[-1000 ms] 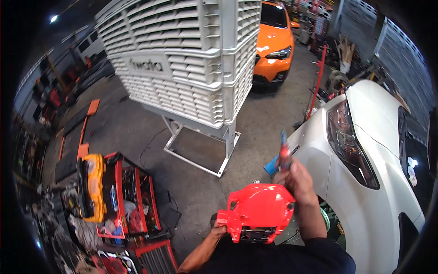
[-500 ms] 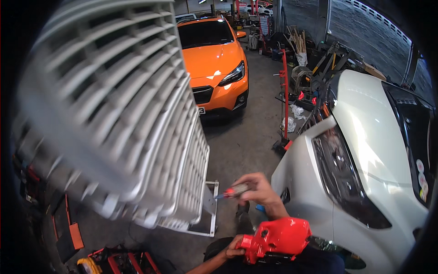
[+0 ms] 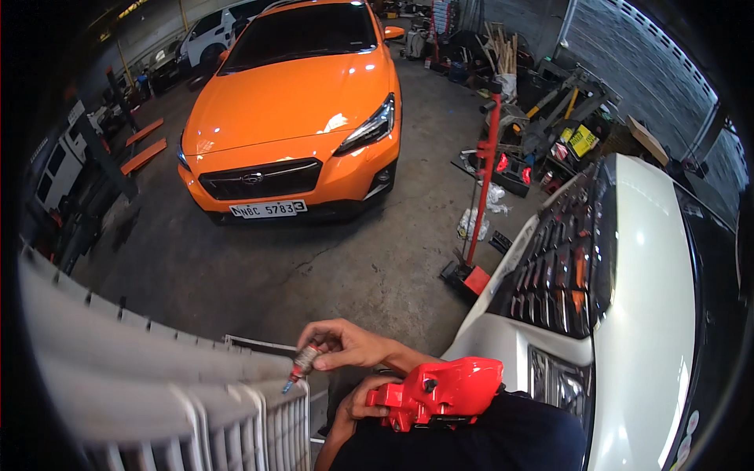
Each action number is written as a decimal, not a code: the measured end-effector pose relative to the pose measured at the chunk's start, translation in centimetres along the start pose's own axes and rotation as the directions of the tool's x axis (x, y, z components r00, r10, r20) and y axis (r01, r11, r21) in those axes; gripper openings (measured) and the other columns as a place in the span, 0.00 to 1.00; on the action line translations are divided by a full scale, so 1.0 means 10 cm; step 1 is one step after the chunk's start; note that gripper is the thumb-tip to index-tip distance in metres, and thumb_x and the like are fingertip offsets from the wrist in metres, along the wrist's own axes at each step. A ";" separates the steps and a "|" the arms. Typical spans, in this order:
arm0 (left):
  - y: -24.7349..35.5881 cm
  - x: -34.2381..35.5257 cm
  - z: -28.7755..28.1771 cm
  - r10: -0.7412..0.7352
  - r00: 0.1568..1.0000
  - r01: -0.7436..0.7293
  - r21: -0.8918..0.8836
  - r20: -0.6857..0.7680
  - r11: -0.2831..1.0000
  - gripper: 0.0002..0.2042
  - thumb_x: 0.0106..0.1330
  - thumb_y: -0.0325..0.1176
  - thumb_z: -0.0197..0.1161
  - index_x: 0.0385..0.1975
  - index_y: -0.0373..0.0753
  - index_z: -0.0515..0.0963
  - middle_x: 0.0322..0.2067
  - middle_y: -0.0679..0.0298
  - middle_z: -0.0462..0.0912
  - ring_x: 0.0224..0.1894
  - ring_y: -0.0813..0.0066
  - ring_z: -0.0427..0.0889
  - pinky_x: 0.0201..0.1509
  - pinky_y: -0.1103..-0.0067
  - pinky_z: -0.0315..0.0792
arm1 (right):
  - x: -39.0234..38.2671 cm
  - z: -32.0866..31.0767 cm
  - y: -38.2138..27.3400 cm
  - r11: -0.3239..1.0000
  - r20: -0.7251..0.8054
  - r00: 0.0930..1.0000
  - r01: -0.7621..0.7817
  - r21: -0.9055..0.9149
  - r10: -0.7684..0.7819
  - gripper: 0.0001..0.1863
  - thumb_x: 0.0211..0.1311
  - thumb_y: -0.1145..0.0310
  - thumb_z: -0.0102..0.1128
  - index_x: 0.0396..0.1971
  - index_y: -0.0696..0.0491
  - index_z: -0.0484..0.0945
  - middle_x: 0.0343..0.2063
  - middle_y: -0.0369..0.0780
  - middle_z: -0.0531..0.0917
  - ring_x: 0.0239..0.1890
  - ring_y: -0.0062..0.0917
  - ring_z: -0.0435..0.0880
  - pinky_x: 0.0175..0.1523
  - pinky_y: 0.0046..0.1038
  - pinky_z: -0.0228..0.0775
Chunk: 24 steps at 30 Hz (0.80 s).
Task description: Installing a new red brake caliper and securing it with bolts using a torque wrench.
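Note:
My left hand (image 3: 366, 399) grips the left end of a glossy red brake caliper (image 3: 463, 386), held low in front of my dark clothing. Thumb and fingers of my right hand (image 3: 339, 345) close round a small tool (image 3: 305, 361) with a ribbed, metallic-looking body, red parts and a blue tip. That tip points down and left, close to the top edge of a white slatted rack (image 3: 283, 420); I cannot tell whether they touch. My right forearm passes behind the caliper, which partly hides it.
An orange car (image 3: 290, 118) stands ahead. Close on my right is a pale car front (image 3: 652, 275) with a black grille. A red upright jack-like stand (image 3: 483, 180) rises beside it. Scrap parts and wooden sticks (image 3: 503, 51) lie farther back.
My view has swung, so the white rack sits lower left and the orange car shows whole. My right hand with the tool has moved left and down relative to the caliper, still in my left hand.

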<state>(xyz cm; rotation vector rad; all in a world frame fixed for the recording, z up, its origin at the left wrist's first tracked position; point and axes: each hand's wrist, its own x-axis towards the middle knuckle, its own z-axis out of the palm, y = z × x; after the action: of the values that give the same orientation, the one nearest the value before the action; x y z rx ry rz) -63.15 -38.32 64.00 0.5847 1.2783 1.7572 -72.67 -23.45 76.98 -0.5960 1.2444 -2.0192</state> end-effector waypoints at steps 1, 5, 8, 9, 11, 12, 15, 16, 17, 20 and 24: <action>0.09 0.16 -0.03 0.139 0.980 -0.115 0.166 -0.145 0.979 0.29 0.56 0.44 0.69 0.55 0.33 0.72 0.45 0.63 0.82 0.52 0.72 0.78 0.60 0.76 0.68 | 0.08 -0.21 -0.03 1.000 -0.026 0.999 -0.020 0.023 0.020 0.21 0.58 0.72 0.69 0.50 0.59 0.75 0.41 0.36 0.81 0.43 0.18 0.79 0.50 0.22 0.71; 0.41 1.07 -0.57 0.183 0.965 -0.170 0.082 -0.189 0.982 0.29 0.56 0.44 0.69 0.54 0.34 0.73 0.45 0.63 0.83 0.51 0.72 0.79 0.58 0.76 0.68 | 0.34 -1.12 -0.37 0.947 -0.053 0.969 0.222 -0.234 -0.240 0.18 0.58 0.71 0.68 0.47 0.59 0.78 0.44 0.38 0.78 0.44 0.19 0.77 0.48 0.23 0.71; 0.54 1.87 -1.20 0.158 0.971 -0.160 0.002 -0.177 0.987 0.29 0.56 0.44 0.70 0.54 0.35 0.73 0.44 0.64 0.83 0.51 0.73 0.79 0.58 0.76 0.68 | 0.66 -1.88 -0.78 0.907 0.088 0.938 0.346 -0.241 -0.334 0.18 0.58 0.71 0.68 0.47 0.58 0.78 0.49 0.41 0.74 0.48 0.25 0.77 0.51 0.24 0.71; 0.59 2.16 -1.44 0.152 0.974 -0.156 -0.008 -0.167 0.988 0.28 0.56 0.44 0.70 0.54 0.35 0.73 0.44 0.64 0.83 0.50 0.73 0.79 0.57 0.76 0.69 | 0.74 -2.17 -0.95 0.832 0.165 0.931 0.366 -0.416 -0.327 0.18 0.57 0.70 0.68 0.47 0.57 0.78 0.51 0.42 0.72 0.48 0.29 0.78 0.53 0.26 0.71; 0.76 2.80 -1.95 0.128 0.983 -0.131 -0.017 -0.132 0.991 0.28 0.56 0.44 0.70 0.54 0.35 0.73 0.43 0.64 0.83 0.50 0.73 0.79 0.57 0.76 0.69 | 0.98 -2.78 -1.32 0.802 0.243 0.926 0.372 -0.468 -0.288 0.18 0.57 0.70 0.68 0.47 0.56 0.78 0.51 0.43 0.71 0.48 0.30 0.78 0.53 0.27 0.72; 0.88 3.14 -2.18 0.113 0.988 -0.116 -0.018 -0.102 0.993 0.28 0.56 0.44 0.70 0.54 0.35 0.73 0.43 0.64 0.83 0.50 0.73 0.79 0.56 0.76 0.69 | 1.05 -3.06 -1.52 0.808 0.333 0.924 0.339 -0.482 -0.188 0.18 0.56 0.69 0.68 0.47 0.56 0.79 0.51 0.43 0.71 0.48 0.30 0.78 0.52 0.28 0.73; 1.31 4.10 -2.76 0.062 0.998 -0.062 -0.012 0.027 0.998 0.28 0.56 0.44 0.70 0.54 0.36 0.74 0.43 0.65 0.83 0.49 0.74 0.80 0.56 0.76 0.69 | 1.21 -3.87 -2.13 0.685 0.264 0.932 0.362 -0.632 -0.249 0.17 0.58 0.69 0.66 0.47 0.55 0.77 0.45 0.45 0.76 0.45 0.27 0.79 0.43 0.28 0.73; 1.49 4.41 -2.92 0.049 0.996 -0.049 0.000 0.073 0.999 0.28 0.56 0.44 0.70 0.54 0.36 0.74 0.42 0.65 0.83 0.49 0.74 0.80 0.55 0.76 0.70 | 1.27 -4.14 -2.36 0.613 0.289 0.903 0.429 -0.663 -0.319 0.17 0.60 0.68 0.65 0.47 0.55 0.76 0.40 0.45 0.79 0.41 0.25 0.81 0.38 0.28 0.73; 1.65 4.72 -3.06 0.033 0.992 -0.034 0.006 0.123 0.999 0.28 0.56 0.44 0.70 0.54 0.37 0.74 0.42 0.65 0.83 0.49 0.74 0.80 0.55 0.76 0.70 | 1.24 -4.39 -2.58 0.791 0.207 0.973 0.207 -0.576 -0.103 0.17 0.61 0.67 0.63 0.47 0.56 0.73 0.23 0.41 0.81 0.27 0.22 0.82 0.29 0.27 0.70; 2.01 5.64 -3.40 0.001 0.963 -0.006 0.015 0.270 1.000 0.27 0.56 0.44 0.70 0.54 0.37 0.75 0.42 0.66 0.83 0.48 0.74 0.80 0.54 0.76 0.70 | 1.27 -5.14 -3.09 0.913 0.247 0.968 0.144 -0.382 -0.050 0.18 0.65 0.65 0.61 0.50 0.57 0.70 0.15 0.38 0.79 0.13 0.22 0.78 0.18 0.25 0.66; 2.13 7.00 -3.75 -0.045 0.883 0.045 0.012 0.468 0.999 0.27 0.56 0.45 0.70 0.53 0.38 0.75 0.41 0.66 0.83 0.47 0.75 0.80 0.53 0.77 0.71 | 1.15 -6.23 -3.46 0.915 -0.029 0.990 0.119 -0.385 -0.141 0.16 0.63 0.73 0.56 0.49 0.60 0.68 0.17 0.40 0.81 0.14 0.21 0.80 0.19 0.23 0.71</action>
<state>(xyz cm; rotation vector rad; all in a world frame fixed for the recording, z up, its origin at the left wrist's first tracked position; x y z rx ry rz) -136.23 -0.63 62.24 0.9095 0.9411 1.4552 -133.55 15.21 81.19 -0.8299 1.6932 -1.9185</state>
